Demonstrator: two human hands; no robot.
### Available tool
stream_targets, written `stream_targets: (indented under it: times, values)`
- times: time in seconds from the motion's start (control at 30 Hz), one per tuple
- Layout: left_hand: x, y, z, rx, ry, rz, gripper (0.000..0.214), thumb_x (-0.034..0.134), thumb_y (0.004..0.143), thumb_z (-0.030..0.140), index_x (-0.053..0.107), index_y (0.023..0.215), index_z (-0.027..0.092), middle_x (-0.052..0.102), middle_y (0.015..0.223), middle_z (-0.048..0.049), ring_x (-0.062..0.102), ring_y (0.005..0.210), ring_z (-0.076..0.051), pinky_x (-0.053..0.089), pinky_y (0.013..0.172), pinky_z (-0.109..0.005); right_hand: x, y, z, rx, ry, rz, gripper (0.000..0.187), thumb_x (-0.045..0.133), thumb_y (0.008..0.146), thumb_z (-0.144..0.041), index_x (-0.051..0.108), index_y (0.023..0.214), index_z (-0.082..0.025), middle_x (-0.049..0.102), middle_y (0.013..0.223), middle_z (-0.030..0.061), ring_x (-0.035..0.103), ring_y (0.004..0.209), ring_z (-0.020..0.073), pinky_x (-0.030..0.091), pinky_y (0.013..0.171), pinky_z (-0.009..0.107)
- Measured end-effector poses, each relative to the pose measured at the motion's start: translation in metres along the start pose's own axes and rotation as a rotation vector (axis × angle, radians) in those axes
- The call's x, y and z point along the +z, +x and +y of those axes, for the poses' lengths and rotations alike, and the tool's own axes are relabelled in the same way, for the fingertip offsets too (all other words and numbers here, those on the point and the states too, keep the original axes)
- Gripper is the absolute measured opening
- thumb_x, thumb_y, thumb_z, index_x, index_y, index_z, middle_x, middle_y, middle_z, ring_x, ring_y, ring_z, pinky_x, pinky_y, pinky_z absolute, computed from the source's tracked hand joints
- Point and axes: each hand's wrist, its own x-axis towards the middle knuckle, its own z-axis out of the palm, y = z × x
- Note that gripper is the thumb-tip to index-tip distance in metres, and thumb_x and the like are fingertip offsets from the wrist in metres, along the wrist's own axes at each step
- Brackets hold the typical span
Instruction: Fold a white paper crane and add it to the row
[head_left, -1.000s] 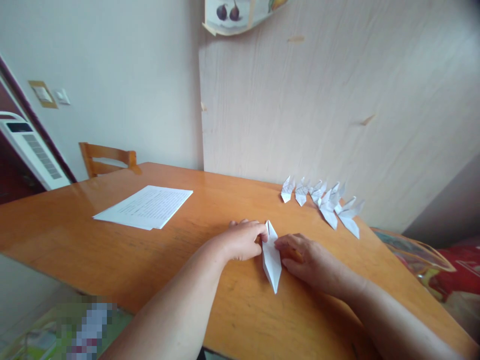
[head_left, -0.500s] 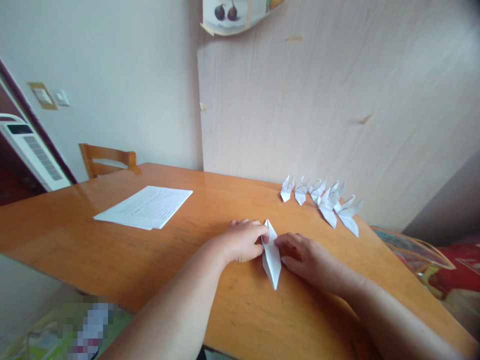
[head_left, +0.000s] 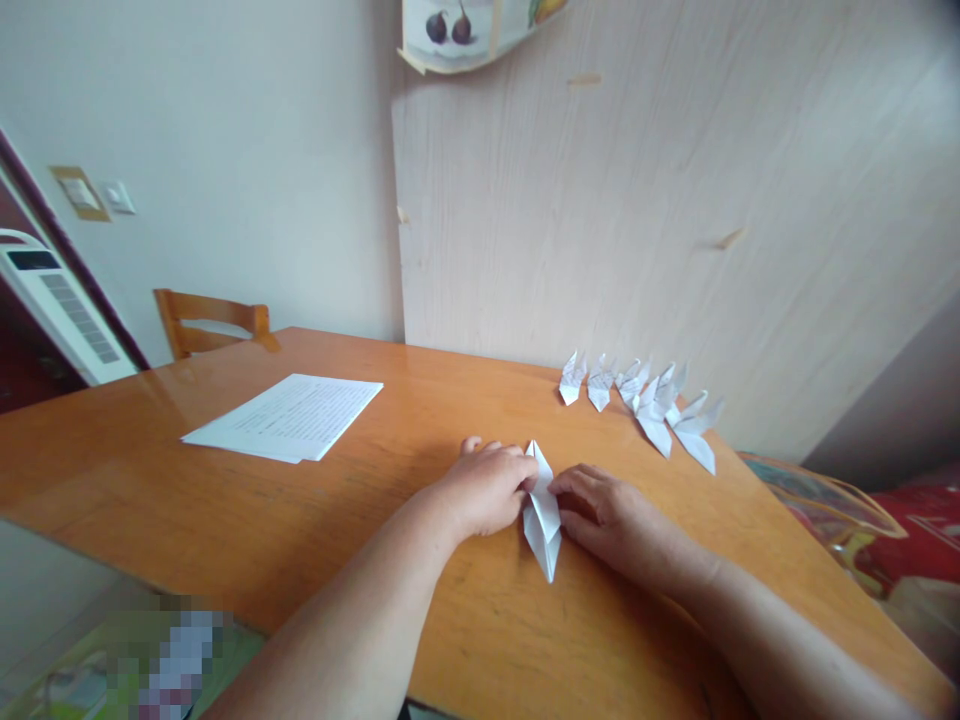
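A narrow, pointed piece of folded white paper (head_left: 543, 518) lies on the orange wooden table (head_left: 225, 500) in front of me. My left hand (head_left: 486, 488) pinches its upper left edge with curled fingers. From the right, my right hand (head_left: 607, 512) presses and pinches the paper's other edge, fingertips close to those of the left. The paper's lower tip sticks out toward me between the two hands.
Several finished folded paper shapes (head_left: 643, 402) stand in a row by the pale board wall. A stack of printed sheets (head_left: 289, 415) lies at the table's left. A wooden chair (head_left: 210, 318) stands behind the far left edge. A glass bowl (head_left: 821, 490) sits off the right edge.
Both hands have drawn closer on the paper and its flaps are folded narrower. The view has shifted slightly.
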Motion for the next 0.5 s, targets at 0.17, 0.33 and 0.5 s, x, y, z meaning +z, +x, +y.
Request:
stream_targets:
  times: [0.17, 0.33, 0.5]
  values:
    - [-0.0001, -0.0005, -0.0002, -0.003, 0.000, -0.006, 0.012, 0.052, 0.088, 0.021, 0.062, 0.086, 0.026, 0.068, 0.100, -0.0001, 0.060, 0.100, -0.022, 0.035, 0.089, -0.041, 0.0038, 0.0028, -0.0019, -0.026, -0.104, 0.025, 0.016, 0.057, 0.091, -0.018, 0.068, 0.102, -0.023, 0.064, 0.098, 0.0055, 0.060, 0.089, 0.0197, 0.048, 0.081, 0.031]
    - [0.0000, 0.0016, -0.0010, -0.031, 0.008, -0.019, 0.011, 0.054, 0.088, 0.024, 0.064, 0.085, 0.026, 0.068, 0.101, -0.0004, 0.060, 0.101, -0.023, 0.037, 0.089, -0.040, 0.0072, 0.0041, -0.0024, -0.030, -0.183, 0.028, 0.015, 0.054, 0.094, -0.019, 0.069, 0.095, -0.022, 0.062, 0.096, 0.0062, 0.059, 0.091, 0.0203, 0.046, 0.080, 0.030]
    - [-0.0012, 0.0033, -0.0002, -0.070, -0.016, -0.030, 0.018, 0.050, 0.092, 0.029, 0.067, 0.086, 0.027, 0.069, 0.104, -0.0002, 0.061, 0.103, -0.024, 0.039, 0.091, -0.042, 0.0101, 0.0040, 0.0011, -0.023, -0.160, 0.048, 0.014, 0.055, 0.096, -0.026, 0.065, 0.086, -0.022, 0.062, 0.091, 0.0040, 0.058, 0.089, 0.0192, 0.045, 0.078, 0.029]
